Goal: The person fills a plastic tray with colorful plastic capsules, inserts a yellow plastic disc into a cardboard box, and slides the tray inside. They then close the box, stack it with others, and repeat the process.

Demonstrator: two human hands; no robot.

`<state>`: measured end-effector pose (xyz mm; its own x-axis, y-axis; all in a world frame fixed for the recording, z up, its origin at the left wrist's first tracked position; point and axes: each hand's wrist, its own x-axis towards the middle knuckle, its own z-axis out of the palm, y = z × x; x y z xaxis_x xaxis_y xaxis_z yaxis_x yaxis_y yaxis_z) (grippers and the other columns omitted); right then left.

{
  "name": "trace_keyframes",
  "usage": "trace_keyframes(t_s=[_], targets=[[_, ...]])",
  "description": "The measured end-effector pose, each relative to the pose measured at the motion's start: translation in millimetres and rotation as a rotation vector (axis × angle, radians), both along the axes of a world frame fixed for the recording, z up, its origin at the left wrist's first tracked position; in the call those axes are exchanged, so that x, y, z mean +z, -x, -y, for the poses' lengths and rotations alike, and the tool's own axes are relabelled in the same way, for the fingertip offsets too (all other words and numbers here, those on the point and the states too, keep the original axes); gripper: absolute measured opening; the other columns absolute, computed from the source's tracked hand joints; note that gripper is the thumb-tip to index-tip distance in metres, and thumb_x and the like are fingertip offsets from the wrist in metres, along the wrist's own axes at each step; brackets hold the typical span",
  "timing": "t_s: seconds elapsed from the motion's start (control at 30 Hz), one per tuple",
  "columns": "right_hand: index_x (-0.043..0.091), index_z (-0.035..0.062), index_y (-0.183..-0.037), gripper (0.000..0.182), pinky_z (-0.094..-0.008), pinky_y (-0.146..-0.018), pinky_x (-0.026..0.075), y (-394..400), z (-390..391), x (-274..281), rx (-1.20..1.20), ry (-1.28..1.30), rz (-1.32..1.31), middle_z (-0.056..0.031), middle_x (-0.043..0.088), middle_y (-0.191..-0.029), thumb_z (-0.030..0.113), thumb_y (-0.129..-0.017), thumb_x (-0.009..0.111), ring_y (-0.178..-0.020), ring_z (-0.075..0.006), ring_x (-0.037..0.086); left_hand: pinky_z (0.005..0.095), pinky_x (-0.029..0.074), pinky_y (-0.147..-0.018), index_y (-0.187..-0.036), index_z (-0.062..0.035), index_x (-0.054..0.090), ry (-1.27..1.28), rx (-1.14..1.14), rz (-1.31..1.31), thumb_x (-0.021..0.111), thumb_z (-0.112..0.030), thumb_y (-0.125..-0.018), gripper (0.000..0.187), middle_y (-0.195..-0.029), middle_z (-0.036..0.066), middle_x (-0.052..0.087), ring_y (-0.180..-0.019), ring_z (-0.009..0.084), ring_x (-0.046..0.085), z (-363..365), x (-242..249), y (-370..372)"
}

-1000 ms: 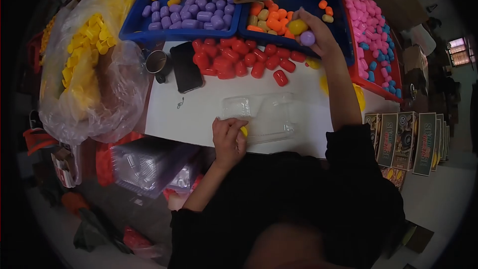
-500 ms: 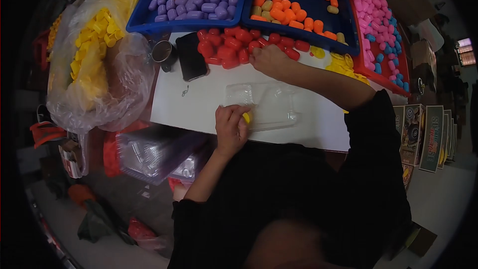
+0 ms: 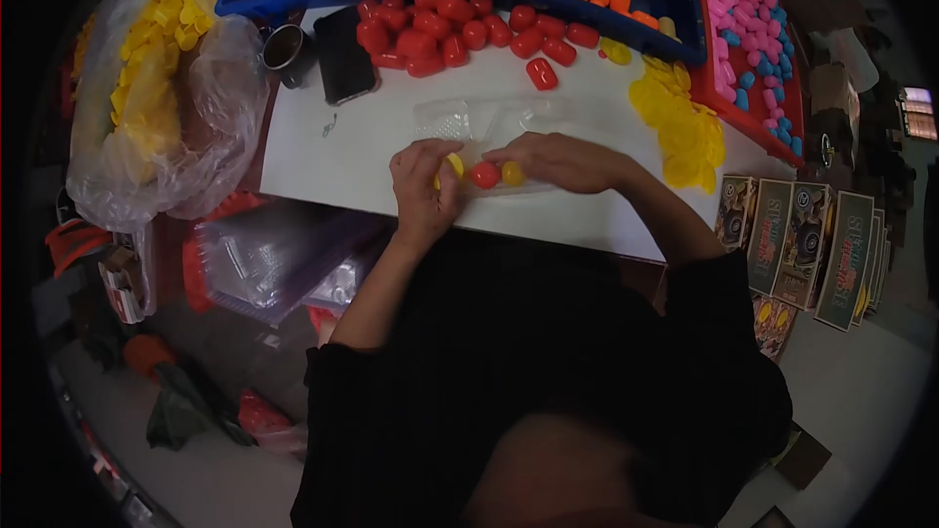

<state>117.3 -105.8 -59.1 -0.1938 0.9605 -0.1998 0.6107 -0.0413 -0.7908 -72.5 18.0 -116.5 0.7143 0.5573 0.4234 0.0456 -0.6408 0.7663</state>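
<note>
Near the clear tray's (image 3: 442, 120) seven o'clock, our left grip (image 3: 425, 184) pinches a yellow piece (image 3: 451, 168); whether our right grip (image 3: 562, 161) grasps the red capsule (image 3: 484, 175), we cannot tell. Apparently loading, we next need careful seating.

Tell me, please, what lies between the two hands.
The head view shows a red capsule, an amber capsule and, at the left hand, a yellow piece, over a clear tray.
</note>
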Motion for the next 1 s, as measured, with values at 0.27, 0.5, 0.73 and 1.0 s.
trace_keyframes(t_s=[0.27, 0.5, 0.73, 1.0], targets=[[0.046, 0.0114, -0.13, 0.066, -0.0343, -0.101, 0.033, -7.3, 4.6, -6.9, -0.164, 0.26, -0.213, -0.0129, 0.05, -0.128, 0.056, -0.093, 0.015, -0.12, -0.0284, 0.045, 0.0372, 0.032, -0.096, -0.116, -0.0011, 0.049, 0.071, -0.087, 0.025, 0.053, -0.014, -0.082, 0.036, -0.114, 0.017, 0.048, -0.107, 0.0308, 0.047, -19.2, 29.0, -7.8], [0.045, 0.0022, -0.128, 0.054, -0.0338, -0.093, 0.041, -72.1, 68.7, 43.6, -0.476, -0.321, -0.413, -0.0128, 0.055, -0.121, 0.044, -0.095, 0.036, -0.112, -0.0242, 0.053, 0.0352, 0.047, -0.078, -0.112, -0.0032, 0.052, -0.419, -0.333, -0.07, 0.06, -0.011, -0.077, 0.036, -0.103, 0.016, 0.057, -0.09, 0.0309, 0.059, -108.3, 86.6, -191.0], [0.056, -0.003, -0.11, 0.032, -0.033, -0.086, 0.046, -183.8, 181.0, 38.3, -1.808, -0.775, 0.211, -0.017, 0.062, -0.107, 0.021, -0.09, 0.05, -0.102, -0.0251, 0.059, 0.0404, 0.047, -0.082, -0.124, -0.01, 0.039, -0.314, -0.497, -0.83, 0.065, -0.033, -0.077, 0.059, -0.104, 0.026, 0.058, -0.099, 0.0345, 0.059, -138.5, 37.9, -326.0], [0.057, 0.0016, -0.11, 0.043, -0.0398, -0.085, 0.046, -321.5, 207.1, -46.4, -1.563, -0.004, 0.918, -0.0232, 0.059, -0.106, 0.018, -0.071, 0.064, -0.1, -0.037, 0.057, 0.0378, 0.047, -0.078, -0.12, -0.0046, 0.041, -0.408, -0.514, -0.62, 0.063, -0.024, -0.082, 0.048, -0.105, 0.02, 0.057, -0.093, 0.0344, 0.058, -124.2, 41.5, -310.3]])
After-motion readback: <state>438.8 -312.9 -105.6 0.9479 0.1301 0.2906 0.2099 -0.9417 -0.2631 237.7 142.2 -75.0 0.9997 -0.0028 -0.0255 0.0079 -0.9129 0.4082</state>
